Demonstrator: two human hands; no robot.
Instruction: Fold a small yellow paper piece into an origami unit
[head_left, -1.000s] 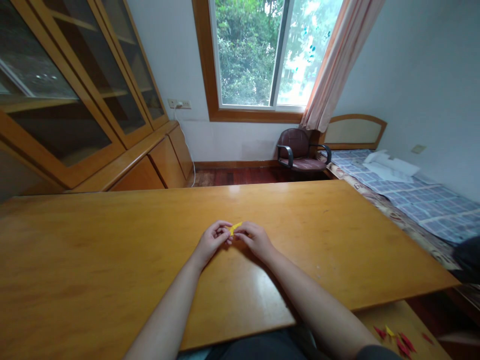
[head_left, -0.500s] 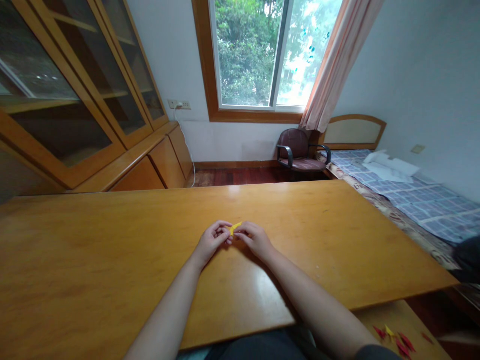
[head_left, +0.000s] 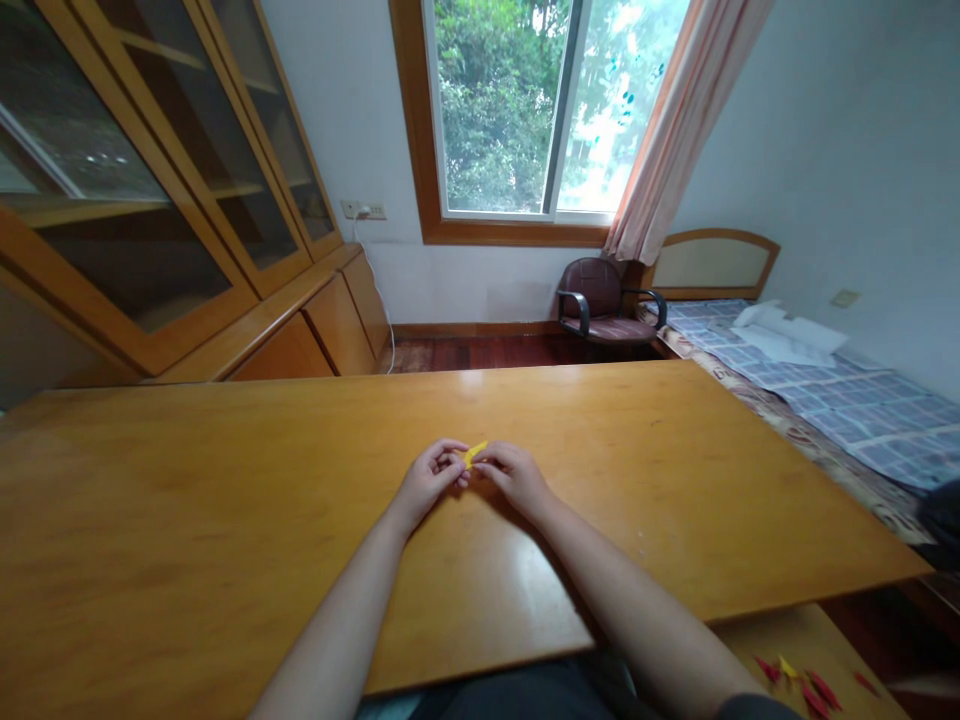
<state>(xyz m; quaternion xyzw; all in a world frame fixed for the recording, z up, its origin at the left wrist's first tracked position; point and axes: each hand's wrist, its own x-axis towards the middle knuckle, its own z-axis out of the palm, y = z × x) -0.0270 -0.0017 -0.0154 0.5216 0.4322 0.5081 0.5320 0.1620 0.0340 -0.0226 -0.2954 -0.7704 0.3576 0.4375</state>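
Note:
A small piece of folded yellow paper (head_left: 475, 453) is pinched between my two hands, just above the wooden table (head_left: 300, 520). My left hand (head_left: 433, 477) has its thumb and fingers closed on the paper's left end. On the other side, my right hand (head_left: 517, 474) grips its right part between thumb and fingers. The fingertips hide much of the paper, so its full shape cannot be made out.
Several small red folded paper pieces (head_left: 823, 690) and a yellow one (head_left: 786, 666) lie on a lower wooden surface at the bottom right. A glass-door cabinet (head_left: 247, 290) stands on the left. Beyond the table are an armchair (head_left: 600, 295) and a bed (head_left: 847, 400).
The hands hold nearly the same pose on the yellow paper. The whole view has shifted slightly.

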